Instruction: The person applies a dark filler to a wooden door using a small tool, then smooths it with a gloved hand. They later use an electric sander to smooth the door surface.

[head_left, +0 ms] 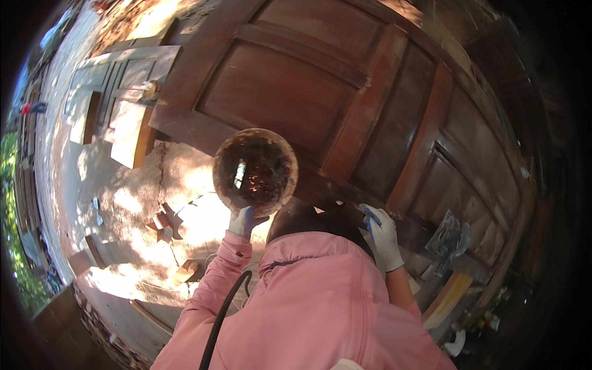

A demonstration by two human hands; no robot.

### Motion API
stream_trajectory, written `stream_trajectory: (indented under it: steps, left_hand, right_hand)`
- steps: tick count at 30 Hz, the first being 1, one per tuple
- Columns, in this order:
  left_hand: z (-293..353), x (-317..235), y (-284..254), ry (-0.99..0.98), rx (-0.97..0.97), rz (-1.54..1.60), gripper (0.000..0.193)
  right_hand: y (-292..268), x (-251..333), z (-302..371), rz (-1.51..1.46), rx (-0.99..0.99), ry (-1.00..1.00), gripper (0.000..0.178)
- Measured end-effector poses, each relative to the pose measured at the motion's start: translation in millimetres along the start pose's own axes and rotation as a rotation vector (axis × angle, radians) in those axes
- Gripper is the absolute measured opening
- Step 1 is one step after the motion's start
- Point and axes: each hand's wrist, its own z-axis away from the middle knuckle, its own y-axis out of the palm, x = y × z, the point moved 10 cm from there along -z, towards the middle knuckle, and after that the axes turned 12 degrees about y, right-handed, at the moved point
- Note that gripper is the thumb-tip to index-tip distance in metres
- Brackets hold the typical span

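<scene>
Beside brown panelled wood (pixel 277 89), a round stained bowl (pixel 222 157) is gripped, presumably against spilling, by the left hand (pixel 245 222); right hand (pixel 383 237): grip unclear.

The head view looks steeply down from above the person's own shoulders, so the pink jacket (pixel 317 302) fills the lower middle, nearest the camera. It faces ahead over the left hand (pixel 245 221) and the right hand (pixel 383 237), both close by around the centre, and takes in the brown door (pixel 277 92) stretching away to the upper edge. The wide fisheye bends the door's far edge into a curve, reaches greenery (pixel 9 209) at the left rim and leaves dark corners. The picture is upright, its left being the person's left.
</scene>
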Motion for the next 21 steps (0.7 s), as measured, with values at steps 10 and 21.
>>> stream_trajectory:
  steps: [10, 21]
  left_hand:
    - [-10, 11, 7, -0.019, 0.015, 0.012, 0.057]
    - [-39, 25, 34, -0.044, 0.103, -0.164, 0.046]
  right_hand:
    - [29, 36, -16, -0.069, 0.126, -0.051, 0.037]
    - [109, 129, -34, 0.057, 0.224, -0.249, 0.036]
